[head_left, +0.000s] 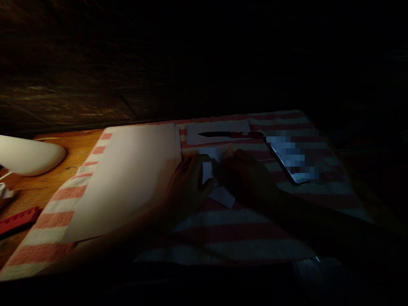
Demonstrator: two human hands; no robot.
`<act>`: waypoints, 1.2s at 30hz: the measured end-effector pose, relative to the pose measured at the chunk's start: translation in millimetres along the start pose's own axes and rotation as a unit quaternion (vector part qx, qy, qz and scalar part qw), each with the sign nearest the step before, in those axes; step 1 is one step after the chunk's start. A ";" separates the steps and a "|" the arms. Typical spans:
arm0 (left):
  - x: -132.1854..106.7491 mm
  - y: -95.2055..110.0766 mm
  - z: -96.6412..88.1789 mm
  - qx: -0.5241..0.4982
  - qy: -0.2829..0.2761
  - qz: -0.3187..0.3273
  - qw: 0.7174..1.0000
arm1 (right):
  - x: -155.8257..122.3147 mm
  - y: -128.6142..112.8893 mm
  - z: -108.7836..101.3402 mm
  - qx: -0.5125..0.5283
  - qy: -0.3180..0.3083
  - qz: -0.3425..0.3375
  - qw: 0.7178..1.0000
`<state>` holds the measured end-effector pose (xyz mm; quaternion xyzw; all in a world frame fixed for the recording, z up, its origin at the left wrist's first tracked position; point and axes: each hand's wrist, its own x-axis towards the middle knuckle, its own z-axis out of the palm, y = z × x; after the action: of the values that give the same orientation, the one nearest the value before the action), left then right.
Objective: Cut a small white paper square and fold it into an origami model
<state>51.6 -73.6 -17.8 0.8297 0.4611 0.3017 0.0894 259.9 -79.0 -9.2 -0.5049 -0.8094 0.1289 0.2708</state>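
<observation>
Your small folded piece of white paper (223, 196) sits mid-cloth right between your hands, with crisp straight edges and a pointy corner aimed back at you. Under it you've got a striped towel (223, 231), fuzzy-looking, in red and off-white bands. Your big sheet of white paper (137, 170) lies smooth and flat off to the left, and a plain rectangular paper strip (219, 126) is at the back. Your knife (231, 134) lies over that strip, slim dark pointed blade to the left, red handle running onto the towel near a flat phone (291, 159) with a glowing, pixelated screen. Far left, the warm wooden tabletop (76, 140) holds a smooth, rounded white object (28, 155) and a red bar (19, 221) with little round marks. As for your pose, both forearms come in from the near side and angle inward. Your left hand (188, 180) makes a C, thumb and index apart with paper showing in the gap; can't tell if it's actually pinching. Your right hand (250, 180) is curled over the paper's right side, but it's too dark and blurry to read its grip.
</observation>
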 end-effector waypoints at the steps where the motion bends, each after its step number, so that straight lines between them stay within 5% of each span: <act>1: 0.0 -0.1 0.7 -0.010 0.006 -0.005 1.000 | 0.1 -0.6 -0.1 -0.015 -0.007 -0.007 1.000; 14: 0.3 0.7 1.1 -0.014 0.016 0.005 1.000 | 0.3 -1.5 -1.0 -0.046 -0.050 -0.010 0.998; 22: -1.4 0.3 0.9 -0.031 0.007 0.007 0.999 | -0.2 3.1 2.6 0.079 -0.004 0.063 0.995; 36: -1.6 5.1 -2.0 -0.026 0.007 0.007 1.000 | -1.9 3.0 2.4 0.122 0.006 0.049 0.991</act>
<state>53.5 -78.0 -14.7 0.8283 0.4478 0.3198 0.1051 261.4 -79.2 -13.1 -0.5082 -0.7600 0.2367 0.3289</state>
